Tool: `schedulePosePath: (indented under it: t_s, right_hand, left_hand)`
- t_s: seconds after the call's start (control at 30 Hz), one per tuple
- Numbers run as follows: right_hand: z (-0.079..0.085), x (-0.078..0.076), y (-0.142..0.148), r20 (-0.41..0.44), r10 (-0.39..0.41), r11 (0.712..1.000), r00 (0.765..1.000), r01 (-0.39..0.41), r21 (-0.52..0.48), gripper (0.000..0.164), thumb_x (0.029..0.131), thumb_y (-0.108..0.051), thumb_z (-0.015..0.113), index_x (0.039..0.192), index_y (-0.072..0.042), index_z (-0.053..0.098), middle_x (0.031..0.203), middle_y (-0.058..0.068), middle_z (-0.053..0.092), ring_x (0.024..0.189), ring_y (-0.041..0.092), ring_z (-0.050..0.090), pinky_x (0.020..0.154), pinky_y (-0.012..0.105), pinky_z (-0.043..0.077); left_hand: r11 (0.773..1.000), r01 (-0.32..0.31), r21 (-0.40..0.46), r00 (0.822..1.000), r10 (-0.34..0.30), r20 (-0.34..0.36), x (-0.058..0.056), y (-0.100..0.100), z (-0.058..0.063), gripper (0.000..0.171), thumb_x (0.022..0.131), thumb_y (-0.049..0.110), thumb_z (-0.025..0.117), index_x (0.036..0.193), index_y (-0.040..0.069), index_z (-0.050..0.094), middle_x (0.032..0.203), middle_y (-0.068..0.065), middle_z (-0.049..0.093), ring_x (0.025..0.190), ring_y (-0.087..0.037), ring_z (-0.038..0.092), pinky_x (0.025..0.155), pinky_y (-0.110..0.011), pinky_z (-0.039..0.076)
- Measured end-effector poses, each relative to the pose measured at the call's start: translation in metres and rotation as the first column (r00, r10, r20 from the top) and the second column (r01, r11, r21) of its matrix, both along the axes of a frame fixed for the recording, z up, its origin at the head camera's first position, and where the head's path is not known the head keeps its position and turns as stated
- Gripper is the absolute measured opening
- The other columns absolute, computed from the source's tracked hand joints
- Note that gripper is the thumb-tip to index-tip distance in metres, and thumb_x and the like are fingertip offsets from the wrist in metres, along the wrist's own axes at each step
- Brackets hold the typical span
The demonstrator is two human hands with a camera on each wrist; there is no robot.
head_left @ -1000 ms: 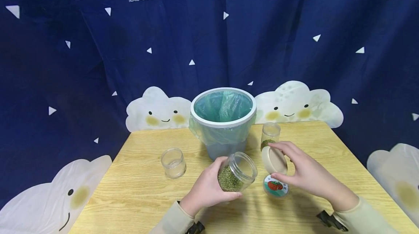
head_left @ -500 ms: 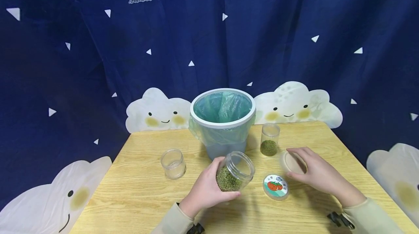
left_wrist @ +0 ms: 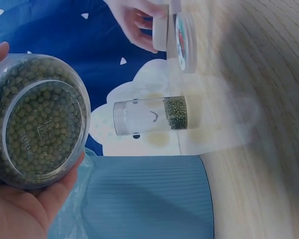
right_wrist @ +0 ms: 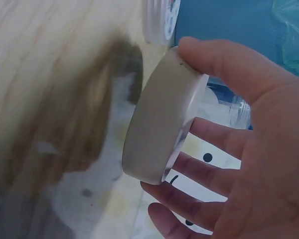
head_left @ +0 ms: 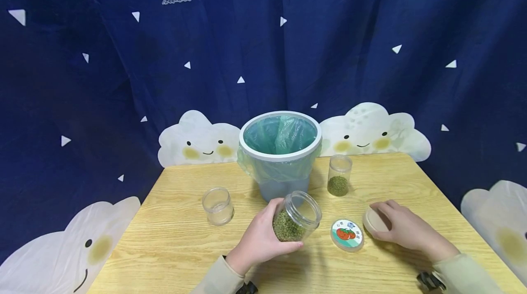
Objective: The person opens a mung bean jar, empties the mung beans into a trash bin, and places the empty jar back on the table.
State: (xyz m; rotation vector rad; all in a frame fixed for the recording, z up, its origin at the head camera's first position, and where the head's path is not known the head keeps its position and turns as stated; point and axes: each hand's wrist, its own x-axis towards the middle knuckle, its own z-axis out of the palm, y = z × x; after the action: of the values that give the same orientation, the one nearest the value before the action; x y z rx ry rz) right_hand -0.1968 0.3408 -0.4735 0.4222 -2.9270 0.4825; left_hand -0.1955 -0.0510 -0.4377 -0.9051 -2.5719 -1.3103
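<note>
My left hand [head_left: 261, 234] grips a clear plastic jar [left_wrist: 37, 119] of mung beans from its left side, thumb toward me. The jar has no lid on and tilts, its mouth facing up and right. My right hand [head_left: 405, 227] holds a round beige lid [right_wrist: 157, 119] by its edge, thumb on one side and fingers on the other, low over the table at the right. Just left of that lid lies another lid [head_left: 347, 234] with a tomato picture. Behind it stands a slimmer clear jar [head_left: 339, 183], uncapped, with mung beans at its bottom.
A small clear jar [head_left: 218, 211] without beans stands at the left. At the back middle is a bin [head_left: 284, 186] with a green liner bag folded over its rim. The wooden table [head_left: 164, 248] ends at a dark blue curtain [head_left: 263, 47].
My right hand has moved right and down with the beige lid, from above the tomato lid to low over the table. The left hand and its jar have stayed nearly still.
</note>
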Motion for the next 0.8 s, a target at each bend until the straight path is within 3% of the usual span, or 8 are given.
schedulePosePath:
  t_s: [0.4,0.6,0.8]
  right_hand:
    - [-0.012,0.001,0.006,0.062,-0.020,1.000,0.998,0.019,0.023,0.074,0.070,-0.043,0.092,0.129,-0.007,0.065,0.113,0.011,0.064,0.098,0.034,0.065,0.083,0.052,0.054]
    - [-0.012,0.002,0.006,0.086,-0.027,1.000,0.996,0.025,0.018,0.075,0.068,-0.043,0.093,0.129,-0.009,0.065,0.114,0.010,0.063,0.099,0.034,0.063,0.081,0.051,0.053]
    - [-0.011,0.001,0.006,0.116,-0.039,0.999,0.992,0.037,0.018,0.077,0.068,-0.043,0.094,0.130,-0.008,0.064,0.118,0.013,0.062,0.101,0.038,0.062,0.081,0.055,0.053]
  left_hand:
    - [1.000,-0.001,-0.001,1.000,0.001,0.000,0.000,0.000,-0.002,0.092,0.067,0.039,0.097,0.142,0.018,0.048,0.133,0.005,0.066,0.121,-0.011,0.062,0.107,-0.038,0.051]
    - [1.000,0.002,0.003,1.000,-0.002,-0.005,0.000,0.000,-0.004,0.092,0.067,0.034,0.098,0.142,0.018,0.047,0.133,0.006,0.065,0.121,-0.011,0.061,0.106,-0.038,0.051]
    - [1.000,-0.014,0.000,1.000,0.014,0.005,0.000,-0.001,-0.004,0.093,0.067,0.040,0.097,0.143,0.018,0.047,0.134,0.006,0.065,0.122,-0.011,0.061,0.107,-0.039,0.051]
